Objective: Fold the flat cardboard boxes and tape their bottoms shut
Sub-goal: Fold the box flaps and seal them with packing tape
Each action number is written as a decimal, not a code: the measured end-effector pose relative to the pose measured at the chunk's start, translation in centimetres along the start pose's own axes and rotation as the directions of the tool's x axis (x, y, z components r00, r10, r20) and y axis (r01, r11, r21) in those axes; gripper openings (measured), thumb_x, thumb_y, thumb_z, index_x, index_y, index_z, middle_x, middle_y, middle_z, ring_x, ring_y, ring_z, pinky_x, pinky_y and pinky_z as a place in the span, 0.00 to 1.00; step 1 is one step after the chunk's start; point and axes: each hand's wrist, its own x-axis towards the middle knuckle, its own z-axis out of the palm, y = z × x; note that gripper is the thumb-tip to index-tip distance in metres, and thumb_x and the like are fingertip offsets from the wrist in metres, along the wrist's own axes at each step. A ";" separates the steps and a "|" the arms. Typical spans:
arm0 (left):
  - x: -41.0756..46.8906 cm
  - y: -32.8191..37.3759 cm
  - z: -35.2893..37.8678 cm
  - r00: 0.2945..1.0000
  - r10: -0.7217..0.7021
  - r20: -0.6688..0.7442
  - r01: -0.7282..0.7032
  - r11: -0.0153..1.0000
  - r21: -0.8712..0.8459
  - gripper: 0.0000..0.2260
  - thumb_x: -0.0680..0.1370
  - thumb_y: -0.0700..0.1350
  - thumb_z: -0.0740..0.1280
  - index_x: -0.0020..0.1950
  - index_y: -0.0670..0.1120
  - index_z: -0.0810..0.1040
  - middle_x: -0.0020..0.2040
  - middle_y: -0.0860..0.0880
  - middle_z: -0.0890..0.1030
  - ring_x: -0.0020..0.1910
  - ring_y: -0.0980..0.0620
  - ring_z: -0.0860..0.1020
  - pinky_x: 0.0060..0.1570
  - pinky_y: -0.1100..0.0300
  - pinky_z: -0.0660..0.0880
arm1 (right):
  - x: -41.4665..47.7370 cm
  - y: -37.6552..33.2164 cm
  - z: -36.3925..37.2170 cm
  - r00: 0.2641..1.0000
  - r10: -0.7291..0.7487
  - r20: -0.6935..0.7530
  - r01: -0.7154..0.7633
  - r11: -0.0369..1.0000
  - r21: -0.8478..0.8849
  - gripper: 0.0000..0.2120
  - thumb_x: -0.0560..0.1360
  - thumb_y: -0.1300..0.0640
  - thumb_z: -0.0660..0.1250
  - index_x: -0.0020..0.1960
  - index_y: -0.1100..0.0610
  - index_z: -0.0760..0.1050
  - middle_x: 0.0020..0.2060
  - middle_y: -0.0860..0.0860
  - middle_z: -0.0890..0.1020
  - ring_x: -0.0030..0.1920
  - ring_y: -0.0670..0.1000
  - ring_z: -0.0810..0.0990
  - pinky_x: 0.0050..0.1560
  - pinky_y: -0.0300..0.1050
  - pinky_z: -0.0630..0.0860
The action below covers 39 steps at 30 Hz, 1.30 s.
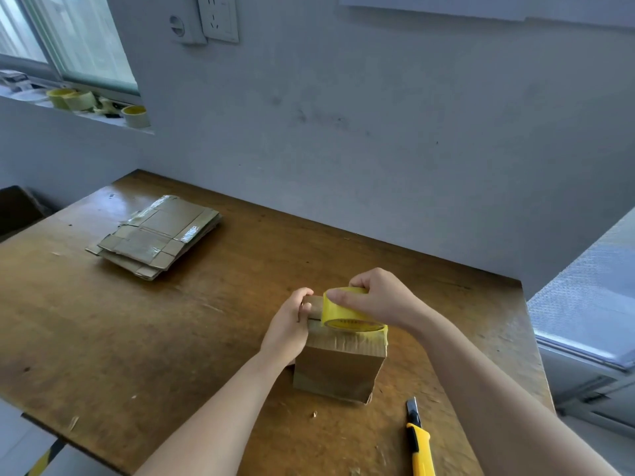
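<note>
Wooden table (pixel 103 338) against grey wall (pixel 378 132); socket (pixel 218 17) high up; window (pixel 68 39) at left.

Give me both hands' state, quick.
Left hand: fingers curled on the cardboard box.
Right hand: gripping the yellow tape roll.

R hand (pixel 378 297) grips tape roll (pixel 347 314) on top of box (pixel 338 365); box stands on table (pixel 137 338). L hand (pixel 290 324) holds box's top edge just left of the grip, beside the roll. Knife (pixel 419 441) lies on table right of & nearer than the grip, apart from box. Stack of flat boxes (pixel 156 235) on table, well left of & behind the grip. Wall (pixel 378 149) behind the grip, along table's far edge. Socket (pixel 218 17) on wall, high above & left. Spare rolls (pixel 79 99) on windowsill (pixel 103 122), far left & behind.
</note>
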 end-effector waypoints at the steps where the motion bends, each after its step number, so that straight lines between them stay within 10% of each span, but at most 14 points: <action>1: 0.3 -0.1 0.0 1.000 0.000 0.013 0.000 1.000 0.007 0.15 0.84 0.46 0.52 0.69 0.51 0.67 0.62 0.50 0.75 0.52 0.56 0.71 0.42 0.65 0.69 | 0.0 0.1 0.2 1.000 -0.013 -0.017 0.013 1.000 -0.012 0.29 0.67 0.29 0.66 0.29 0.55 0.70 0.23 0.46 0.66 0.24 0.45 0.65 0.27 0.42 0.63; 16: 3.6 -0.4 2.3 0.988 -0.128 0.087 0.132 0.990 -0.039 0.14 0.79 0.47 0.54 0.63 0.56 0.69 0.54 0.51 0.79 0.49 0.52 0.76 0.45 0.54 0.75 | 1.5 0.9 0.2 0.999 -0.024 0.031 0.022 0.998 0.062 0.20 0.74 0.41 0.67 0.36 0.58 0.77 0.28 0.47 0.72 0.27 0.44 0.68 0.29 0.40 0.65; 23: 3.0 -1.2 2.4 0.993 -0.064 0.104 0.075 0.991 -0.112 0.17 0.83 0.48 0.51 0.71 0.55 0.66 0.66 0.51 0.74 0.63 0.52 0.72 0.57 0.56 0.70 | 0.6 1.0 -0.2 0.999 -0.002 0.038 -0.003 0.990 0.138 0.18 0.75 0.40 0.66 0.39 0.55 0.78 0.30 0.47 0.75 0.30 0.45 0.73 0.30 0.41 0.69; 39: 2.5 -0.5 5.2 0.992 0.071 0.105 -0.076 0.996 0.039 0.14 0.82 0.47 0.51 0.65 0.51 0.69 0.56 0.51 0.76 0.51 0.56 0.73 0.45 0.61 0.66 | -1.1 2.0 -2.2 0.973 0.228 -0.029 -0.225 0.915 -0.335 0.17 0.70 0.40 0.67 0.37 0.54 0.75 0.29 0.45 0.77 0.31 0.45 0.78 0.27 0.38 0.69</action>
